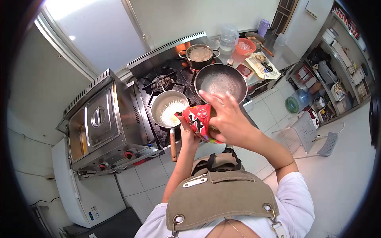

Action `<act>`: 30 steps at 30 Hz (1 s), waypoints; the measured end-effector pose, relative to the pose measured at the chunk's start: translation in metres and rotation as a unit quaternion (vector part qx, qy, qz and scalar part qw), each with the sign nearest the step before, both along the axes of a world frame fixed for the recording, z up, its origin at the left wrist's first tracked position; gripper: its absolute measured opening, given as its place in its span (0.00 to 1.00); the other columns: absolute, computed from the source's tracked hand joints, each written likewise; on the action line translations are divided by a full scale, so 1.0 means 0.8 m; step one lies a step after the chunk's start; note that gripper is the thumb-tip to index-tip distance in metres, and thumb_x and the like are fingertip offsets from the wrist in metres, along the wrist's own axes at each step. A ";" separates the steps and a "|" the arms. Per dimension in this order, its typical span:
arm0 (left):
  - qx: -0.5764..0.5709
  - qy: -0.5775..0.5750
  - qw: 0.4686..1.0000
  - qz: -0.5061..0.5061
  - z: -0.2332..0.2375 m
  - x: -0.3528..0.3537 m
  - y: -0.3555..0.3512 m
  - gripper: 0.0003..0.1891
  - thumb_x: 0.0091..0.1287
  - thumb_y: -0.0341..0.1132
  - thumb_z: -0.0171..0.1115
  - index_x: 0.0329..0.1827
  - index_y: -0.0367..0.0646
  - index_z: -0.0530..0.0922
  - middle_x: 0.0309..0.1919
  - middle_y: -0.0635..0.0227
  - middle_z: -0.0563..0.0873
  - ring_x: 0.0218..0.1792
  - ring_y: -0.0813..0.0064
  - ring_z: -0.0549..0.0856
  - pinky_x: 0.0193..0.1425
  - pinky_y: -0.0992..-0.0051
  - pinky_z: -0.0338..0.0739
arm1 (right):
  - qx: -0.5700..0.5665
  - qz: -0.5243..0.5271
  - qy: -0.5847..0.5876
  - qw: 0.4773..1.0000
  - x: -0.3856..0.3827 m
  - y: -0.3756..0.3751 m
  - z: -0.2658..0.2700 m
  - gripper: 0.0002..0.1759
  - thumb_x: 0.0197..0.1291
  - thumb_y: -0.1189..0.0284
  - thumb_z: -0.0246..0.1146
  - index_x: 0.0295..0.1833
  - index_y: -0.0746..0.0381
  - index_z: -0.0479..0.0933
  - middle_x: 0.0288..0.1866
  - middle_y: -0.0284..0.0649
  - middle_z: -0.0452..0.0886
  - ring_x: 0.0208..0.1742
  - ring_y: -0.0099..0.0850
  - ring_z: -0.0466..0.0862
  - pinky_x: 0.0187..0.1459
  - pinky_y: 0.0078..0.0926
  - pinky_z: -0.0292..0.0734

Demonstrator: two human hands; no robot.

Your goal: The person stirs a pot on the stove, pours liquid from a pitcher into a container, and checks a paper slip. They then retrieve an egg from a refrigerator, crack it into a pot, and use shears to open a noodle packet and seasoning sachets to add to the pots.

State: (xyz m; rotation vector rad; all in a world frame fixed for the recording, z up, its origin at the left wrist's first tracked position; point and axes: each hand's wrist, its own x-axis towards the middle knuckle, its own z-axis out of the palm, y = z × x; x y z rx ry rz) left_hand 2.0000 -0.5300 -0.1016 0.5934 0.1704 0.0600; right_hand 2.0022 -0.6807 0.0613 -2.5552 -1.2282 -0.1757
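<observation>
In my left hand (188,131) is a shiny red instant noodle packet (197,119), held by its left side, with the thumb along its edge. My right hand (230,121) is against the packet's right side, its upper fingers reaching past the top; part of its grip is hidden. The packet tilts beside a saucepan (158,104) with a wooden handle, which stands on the stove with bright white, bubbly contents. Just behind my right hand, a dark frying pan (220,81) holds a shallow layer of clear-looking liquid.
A two-handled pot (199,54) stands on a back burner. Right of the stove are a red bowl (245,46), a clear jug (229,36), a small pan (255,39) and scissors (267,67) on packaging. A steel countertop cooker (99,121) is at left; a chair (305,133) stands right.
</observation>
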 end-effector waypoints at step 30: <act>0.133 -0.012 0.987 0.088 0.033 -0.032 0.041 0.36 0.63 0.60 0.52 0.62 0.39 0.61 0.55 0.64 0.76 0.54 0.72 0.78 0.57 0.68 0.74 | 0.110 -0.036 -0.068 0.991 0.016 0.031 -0.086 0.26 0.42 0.68 0.66 0.51 0.61 0.75 0.75 0.44 0.48 0.69 0.43 0.59 0.59 0.69 0.50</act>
